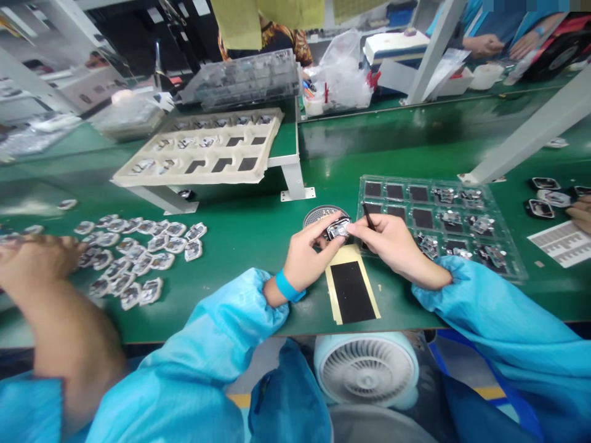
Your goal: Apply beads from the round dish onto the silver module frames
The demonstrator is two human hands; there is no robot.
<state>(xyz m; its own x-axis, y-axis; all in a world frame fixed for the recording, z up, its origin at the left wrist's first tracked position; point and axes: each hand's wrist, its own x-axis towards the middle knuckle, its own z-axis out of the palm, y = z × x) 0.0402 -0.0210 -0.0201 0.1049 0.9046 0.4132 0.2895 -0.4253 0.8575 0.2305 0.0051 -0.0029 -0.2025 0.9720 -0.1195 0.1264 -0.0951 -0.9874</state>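
Observation:
My left hand (pixel 307 255) grips a small electronic assembly (pixel 338 227) in a dark housing, held above the bench between thumb and fingers. My right hand (pixel 388 243) has closed around a thin black tool (pixel 368 216), which may be tweezers; its thumb and fingertips meet the right side of the assembly. Behind the assembly is a round perforated metal dish (pixel 318 213), partly hidden by my left hand. Below my hands lies a black sheet with a yellow border (pixel 353 292). A clear compartment tray (pixel 503 237) holding metal parts and black pads sits beside my right hand.
Several small white-rimmed units (pixel 150 289) lie on the green bench at left, near a co-worker's arm (pixel 60 307). A cream tray (pixel 194 178) rests on a raised stand (pixel 293 175). Another person's hand (pixel 580 212) is at far right. A fan (pixel 367 372) stands below the bench edge.

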